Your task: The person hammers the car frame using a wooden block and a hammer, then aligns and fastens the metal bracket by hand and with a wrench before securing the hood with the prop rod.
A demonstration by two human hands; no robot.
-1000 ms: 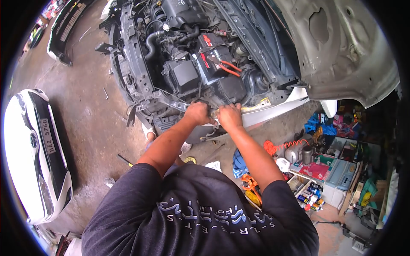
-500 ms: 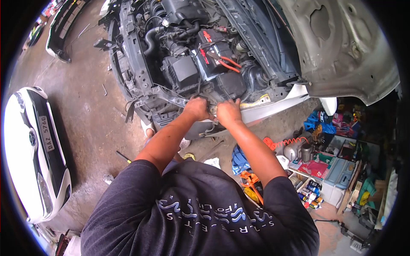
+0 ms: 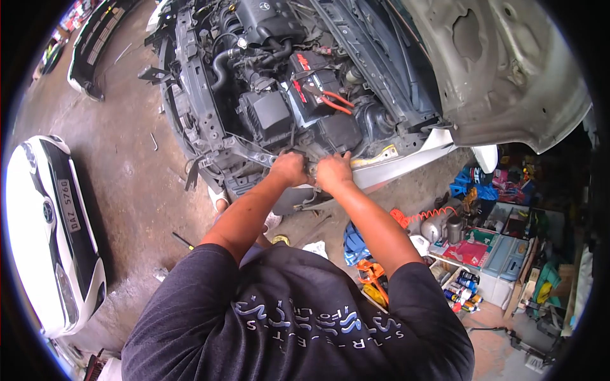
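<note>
Both hands are at the car's near side, on the front part of the white fender (image 3: pixel 394 168). My left hand (image 3: pixel 290 169) is closed over its upper edge, fingertips hidden. Close beside it, my right hand (image 3: pixel 334 172) is curled over the same edge, with the thumb side toward the left hand. A strip with yellow marks (image 3: pixel 381 154) runs along the fender's top, just beyond the right hand. Past the hands lie the black air filter box (image 3: pixel 270 113) and a black cover (image 3: pixel 340 132). Pliers with orange handles (image 3: pixel 337 105) rest on the car battery (image 3: pixel 309 68).
The raised hood (image 3: pixel 527 76) fills the upper right. A removed white bumper (image 3: pixel 38 235) lies on the floor at left, another bumper (image 3: pixel 95 51) farther off. At right are an orange coiled hose (image 3: pixel 432 213), a toolbox (image 3: pixel 508 260) and spray cans (image 3: pixel 467 282).
The view has shifted slightly, and the engine bay sits a little differently in it. My hands keep their closed hold on the fender's edge; little else differs.
</note>
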